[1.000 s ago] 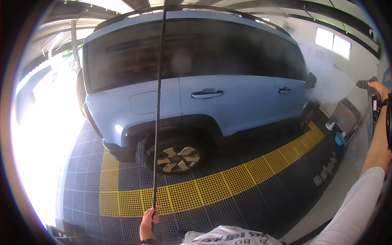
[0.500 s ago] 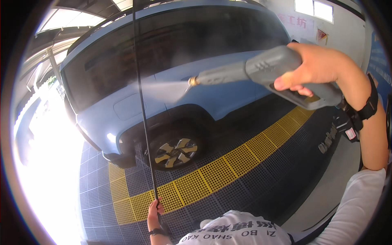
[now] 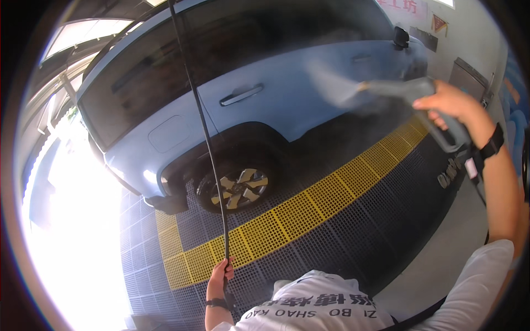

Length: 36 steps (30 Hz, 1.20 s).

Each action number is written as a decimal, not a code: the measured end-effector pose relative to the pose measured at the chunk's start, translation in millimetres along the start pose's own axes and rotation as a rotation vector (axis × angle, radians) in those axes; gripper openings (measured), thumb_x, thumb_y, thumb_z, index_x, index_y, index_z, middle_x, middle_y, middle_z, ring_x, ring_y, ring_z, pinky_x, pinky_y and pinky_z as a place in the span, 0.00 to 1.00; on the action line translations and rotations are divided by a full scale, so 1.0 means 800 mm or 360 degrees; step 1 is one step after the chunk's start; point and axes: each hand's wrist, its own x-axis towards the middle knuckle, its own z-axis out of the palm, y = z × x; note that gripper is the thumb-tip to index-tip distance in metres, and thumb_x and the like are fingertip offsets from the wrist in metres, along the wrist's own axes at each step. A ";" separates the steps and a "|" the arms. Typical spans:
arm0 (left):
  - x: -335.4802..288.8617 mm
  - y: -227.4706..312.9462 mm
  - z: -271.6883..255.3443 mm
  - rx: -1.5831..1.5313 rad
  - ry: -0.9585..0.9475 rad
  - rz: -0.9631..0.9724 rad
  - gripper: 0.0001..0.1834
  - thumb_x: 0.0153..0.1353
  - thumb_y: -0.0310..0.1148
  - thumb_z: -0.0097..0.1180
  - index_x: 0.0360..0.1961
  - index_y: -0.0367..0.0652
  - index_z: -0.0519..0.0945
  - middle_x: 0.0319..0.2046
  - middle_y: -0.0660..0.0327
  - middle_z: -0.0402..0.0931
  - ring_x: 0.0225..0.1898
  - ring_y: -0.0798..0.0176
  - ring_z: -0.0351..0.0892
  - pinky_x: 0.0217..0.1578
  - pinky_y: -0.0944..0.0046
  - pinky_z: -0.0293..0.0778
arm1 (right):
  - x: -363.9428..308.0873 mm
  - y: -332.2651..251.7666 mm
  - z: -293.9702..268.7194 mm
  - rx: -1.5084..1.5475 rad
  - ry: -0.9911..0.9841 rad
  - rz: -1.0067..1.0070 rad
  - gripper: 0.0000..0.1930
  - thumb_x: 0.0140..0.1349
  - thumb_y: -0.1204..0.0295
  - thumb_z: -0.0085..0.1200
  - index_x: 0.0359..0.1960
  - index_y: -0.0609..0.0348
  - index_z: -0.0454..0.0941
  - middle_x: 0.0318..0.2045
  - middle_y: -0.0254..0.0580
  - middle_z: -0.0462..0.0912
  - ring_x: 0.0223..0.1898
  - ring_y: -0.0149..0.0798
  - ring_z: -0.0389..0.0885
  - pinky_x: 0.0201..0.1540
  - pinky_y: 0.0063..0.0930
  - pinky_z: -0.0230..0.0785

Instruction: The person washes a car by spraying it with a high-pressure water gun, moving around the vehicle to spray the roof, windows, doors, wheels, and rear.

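My right hand (image 3: 451,103), at the right, is wrapped round the grip of a grey pressure washer gun (image 3: 402,89). A fan of water (image 3: 335,83) leaves its nozzle toward the side of a blue car (image 3: 284,99). Mist blurs the door there. Low in the middle, my left hand (image 3: 222,270) is closed around a black hose (image 3: 208,140). From that hand the hose rises past the rear wheel (image 3: 240,187) and rear door handle to the top edge. Whether my right fingers press the trigger is hard to see.
Yellow grating tiles (image 3: 298,216) run in a curved band beside the car, with dark grating tiles (image 3: 353,220) around them. A grey box-like unit (image 3: 468,77) stands by the far right wall. Bright daylight floods the left side.
My right hand has swung the gun away toward the car's front, so the spray now meets the side farther right. The view has shifted slightly; my left hand still holds the hose.
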 end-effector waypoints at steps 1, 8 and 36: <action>-0.003 0.001 0.002 -0.0005 0.0038 0.0000 0.19 0.77 0.42 0.39 0.55 0.40 0.74 0.20 0.70 0.61 0.17 0.72 0.59 0.18 0.70 0.60 | -0.016 -0.031 0.052 -0.0235 -0.0180 -0.0043 0.20 0.56 0.60 0.66 0.35 0.66 0.76 0.15 0.37 0.73 0.13 0.31 0.71 0.15 0.30 0.64; 0.060 0.012 0.074 0.0229 -0.0058 -0.0070 0.18 0.77 0.42 0.38 0.51 0.40 0.74 0.21 0.70 0.62 0.18 0.74 0.60 0.19 0.72 0.61 | -0.004 0.070 0.077 -0.0096 -0.0408 0.0122 0.18 0.57 0.60 0.65 0.38 0.62 0.79 0.16 0.35 0.74 0.13 0.29 0.71 0.18 0.28 0.66; 0.351 0.018 0.421 0.0472 -0.0096 -0.0818 0.20 0.76 0.50 0.39 0.37 0.46 0.76 0.20 0.73 0.64 0.19 0.75 0.60 0.22 0.72 0.60 | 0.247 0.448 0.220 0.1472 -0.0017 0.0842 0.10 0.60 0.69 0.62 0.34 0.62 0.75 0.18 0.34 0.75 0.14 0.28 0.71 0.17 0.24 0.65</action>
